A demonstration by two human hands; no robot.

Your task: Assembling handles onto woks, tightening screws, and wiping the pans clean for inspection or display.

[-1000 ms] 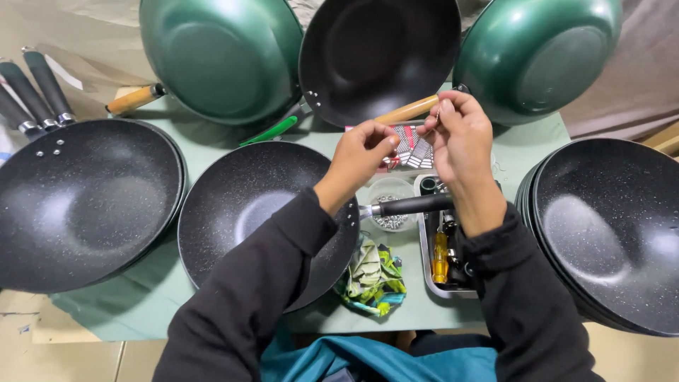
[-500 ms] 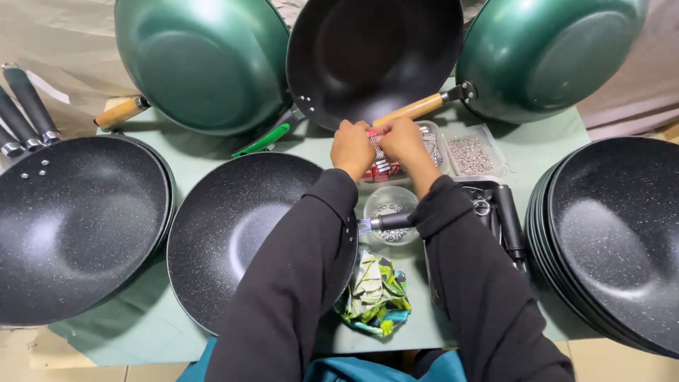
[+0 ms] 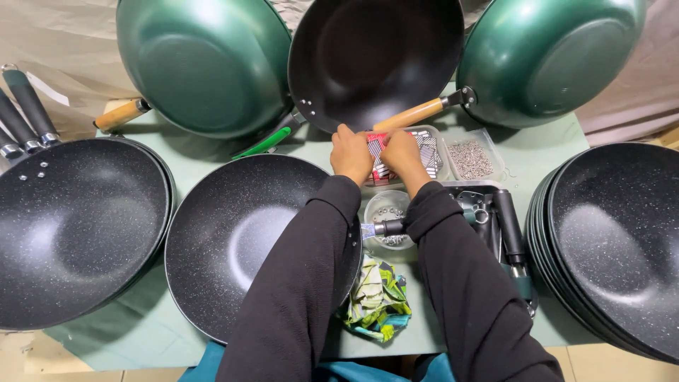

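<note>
My left hand (image 3: 351, 153) and my right hand (image 3: 400, 153) are side by side at a clear plastic tray (image 3: 437, 141) full of small red and black-and-white packets (image 3: 378, 157). Both hands have their fingers closed on packets in that tray. A black speckled wok (image 3: 244, 237) lies under my left forearm, its metal handle stub (image 3: 387, 228) pointing right. A small round clear cup (image 3: 386, 206) with small metal parts sits between my forearms.
A second clear tray (image 3: 472, 159) of small metal bits is right of the packets. Green woks (image 3: 205, 60) (image 3: 548, 56) and a black wok (image 3: 375, 56) lean at the back. Black woks (image 3: 71, 223) (image 3: 615, 247) flank me. A metal tray (image 3: 506, 219) holds black handles. A crumpled patterned cloth (image 3: 378, 301) lies near the front edge.
Both hands moved from above the handle tray, forward and down, to the packet tray. The camera view shifted slightly.
</note>
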